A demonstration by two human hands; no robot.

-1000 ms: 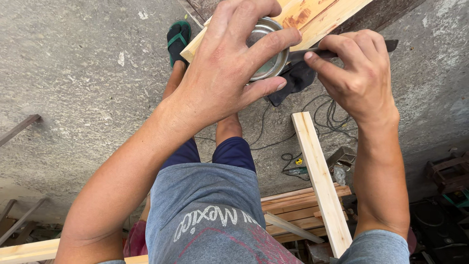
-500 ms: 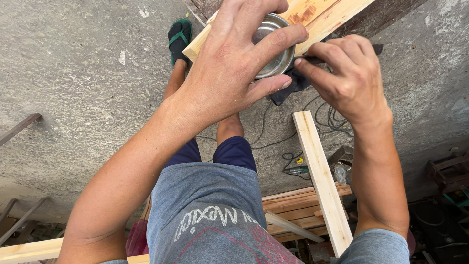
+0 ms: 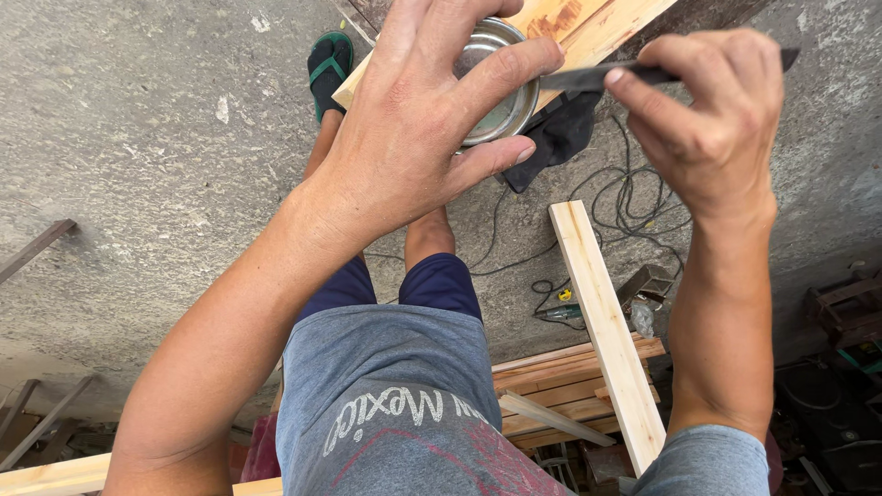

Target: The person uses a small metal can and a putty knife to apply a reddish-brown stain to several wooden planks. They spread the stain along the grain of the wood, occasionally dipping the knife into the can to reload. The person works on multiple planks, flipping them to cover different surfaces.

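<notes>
Two hands work at the upper frame: left hand (image 3: pixel 413 138) clamps the steel bowl (image 3: pixel 496 83) firmly on the plank (image 3: pixel 588 23); right hand (image 3: pixel 707 119) pinches a dark pencil (image 3: pixel 597 75), best traced snug against the rim.

We wear a grey short-sleeved T-shirt (image 3: pixel 386 404) with pale lettering and a red print, below our bare left hand (image 3: pixel 413 138) and right hand (image 3: pixel 712 119), dark blue shorts (image 3: pixel 432 285), and a green-strapped black flip-flop (image 3: pixel 328 66) beside the left hand.

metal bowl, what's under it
The metal bowl sits on a pale wooden board, pinned by the left hand. The hand and the bowl cover the board beneath; further down is concrete floor.
</notes>
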